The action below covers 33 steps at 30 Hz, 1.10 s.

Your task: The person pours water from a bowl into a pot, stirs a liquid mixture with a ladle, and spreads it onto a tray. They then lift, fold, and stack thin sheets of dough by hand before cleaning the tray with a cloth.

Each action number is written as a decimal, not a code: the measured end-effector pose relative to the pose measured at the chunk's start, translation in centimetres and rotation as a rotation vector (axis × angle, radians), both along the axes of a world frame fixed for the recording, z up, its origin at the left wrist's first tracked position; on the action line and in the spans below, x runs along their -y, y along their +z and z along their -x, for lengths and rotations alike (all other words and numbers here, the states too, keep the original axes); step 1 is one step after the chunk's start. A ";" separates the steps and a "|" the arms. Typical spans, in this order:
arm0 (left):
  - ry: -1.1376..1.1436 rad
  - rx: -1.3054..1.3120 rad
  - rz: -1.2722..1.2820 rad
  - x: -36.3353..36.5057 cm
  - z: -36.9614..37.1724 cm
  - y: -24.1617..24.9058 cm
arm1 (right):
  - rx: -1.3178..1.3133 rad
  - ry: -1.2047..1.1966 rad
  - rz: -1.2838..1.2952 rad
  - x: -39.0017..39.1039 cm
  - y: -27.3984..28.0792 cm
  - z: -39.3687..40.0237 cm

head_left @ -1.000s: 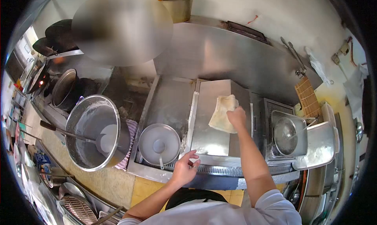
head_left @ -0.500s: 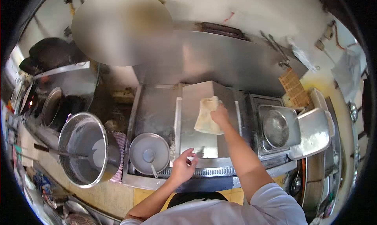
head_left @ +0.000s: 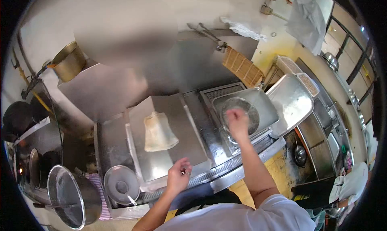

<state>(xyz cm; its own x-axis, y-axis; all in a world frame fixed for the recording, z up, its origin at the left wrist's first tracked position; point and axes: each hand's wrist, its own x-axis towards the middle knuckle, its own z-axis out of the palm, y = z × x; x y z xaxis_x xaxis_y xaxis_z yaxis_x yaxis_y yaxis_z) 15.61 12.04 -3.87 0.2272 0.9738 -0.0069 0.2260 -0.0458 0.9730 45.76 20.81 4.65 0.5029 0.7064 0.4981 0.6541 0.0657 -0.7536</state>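
Observation:
A folded pale cloth [head_left: 159,132] lies on the flat steel box-like surface [head_left: 177,118] in front of me. My left hand [head_left: 179,175] hovers over the front edge of that surface, its fingers loosely curled with nothing in them. At the right, my right hand [head_left: 238,120] is over a round metal bowl [head_left: 253,115] that sits in a rectangular steel tray [head_left: 268,106]. The fingers of my right hand are bunched and blurred, so what they hold, if anything, cannot be made out.
A shallow round pan [head_left: 121,182] with a handled tool stands at the front left, beside a tall pot [head_left: 90,202]. To the right are a tilted steel tray [head_left: 292,104], a woven rack [head_left: 242,65] and a floor-level pan [head_left: 299,155]. Part of another person [head_left: 354,180] shows far right.
My right hand has let go of the cloth and moved right, over the bowl. The cloth stays on the steel surface. The view has turned to the right.

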 end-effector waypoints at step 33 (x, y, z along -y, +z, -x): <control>0.548 -0.453 -0.176 -8.5 -34.8 -6.4 | -0.520 0.292 0.228 -16.1 -9.5 -42.5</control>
